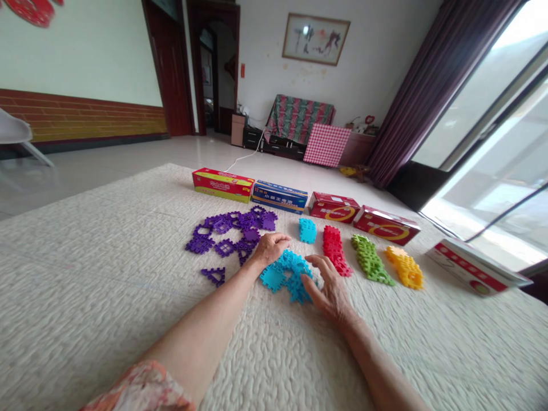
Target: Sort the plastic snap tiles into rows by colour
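Note:
A loose heap of light-blue plastic interlocking pieces (274, 278) lies on the quilted cover in front of me. At the heap's far left edge is my left hand (272, 248), its fingers drawn together and bent; whatever they may hold is hidden. My right hand (331, 288) is over the heap's right side, thumb and fingers spread apart. Purple interlocking pieces (226, 247) are scattered to the left of my left hand. Beyond the hands stands a small light-blue stack (307, 230). Rows of red pieces (335, 250), green pieces (370, 260) and yellow pieces (405, 266) lie to the right.
Along the back stand a red-and-yellow box (223, 185), a blue box (279, 197) and two dark red boxes (334, 207). A white-and-red box (477, 267) is at the far right. Everything rests on a cream quilted cover (107, 274).

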{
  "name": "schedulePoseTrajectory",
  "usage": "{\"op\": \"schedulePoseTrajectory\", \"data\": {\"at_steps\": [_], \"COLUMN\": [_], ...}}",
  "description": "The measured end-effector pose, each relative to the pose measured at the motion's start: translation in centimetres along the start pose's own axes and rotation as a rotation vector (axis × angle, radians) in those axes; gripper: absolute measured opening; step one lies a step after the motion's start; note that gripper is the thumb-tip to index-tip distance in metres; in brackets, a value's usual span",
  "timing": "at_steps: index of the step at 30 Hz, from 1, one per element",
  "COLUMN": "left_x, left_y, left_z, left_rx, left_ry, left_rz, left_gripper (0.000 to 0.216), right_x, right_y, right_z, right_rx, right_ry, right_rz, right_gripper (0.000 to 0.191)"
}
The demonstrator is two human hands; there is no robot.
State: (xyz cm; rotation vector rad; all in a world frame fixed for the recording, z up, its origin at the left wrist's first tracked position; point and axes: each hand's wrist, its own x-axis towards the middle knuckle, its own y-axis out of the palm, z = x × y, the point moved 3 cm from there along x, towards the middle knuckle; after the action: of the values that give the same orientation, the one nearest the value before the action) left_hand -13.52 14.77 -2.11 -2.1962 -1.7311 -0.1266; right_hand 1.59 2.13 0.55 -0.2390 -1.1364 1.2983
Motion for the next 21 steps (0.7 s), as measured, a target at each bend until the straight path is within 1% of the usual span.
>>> {"op": "schedulePoseTrajectory", "data": {"at_steps": [4,6,8,13,18,19,21], "left_x": [0.1,0.1,0.1,0.0,-0.1,-0.1,-0.1], "left_y": [0.1,0.1,0.1,0.1,0.1,0.0,0.0], "left_z": [0.3,0.3,0.3,0.2,-0.1,-0.2,-0.3], "left_rx": [-0.005,0.001,0.008,-0.011,-0.023,-0.018,-0.009], "left_ry": [-0.008,-0.008,-0.004,-0.019,-0.053,-0.056,-0.057], "left_rz": [0.005,0.000,-0.002,0.003,-0.003,-0.005,-0.004], "left_gripper": [0.026,0.026,0.026,0.026,0.025,0.025,0.024], "right_x": [-0.5,-0.6,-0.7,-0.9,-0.5,-0.1,1.4], "right_y": [-1.2,-1.6,-1.7,-1.2,-2.1,-2.4,-2.5], "right_z": [0.0,-0.2,-0.5,-0.4,-0.2,-0.5,-1.4], "right_rx": [0.004,0.016,0.019,-0.028,0.035,0.044,0.008], "right_ry": [-0.015,0.001,0.024,0.006,0.032,0.034,0.020], "right_rz": [0.229,0.289,0.319,0.343,0.359,0.341,0.246], "right_gripper": [0.043,0.047,0.049,0.052,0.047,0.048,0.052]}}
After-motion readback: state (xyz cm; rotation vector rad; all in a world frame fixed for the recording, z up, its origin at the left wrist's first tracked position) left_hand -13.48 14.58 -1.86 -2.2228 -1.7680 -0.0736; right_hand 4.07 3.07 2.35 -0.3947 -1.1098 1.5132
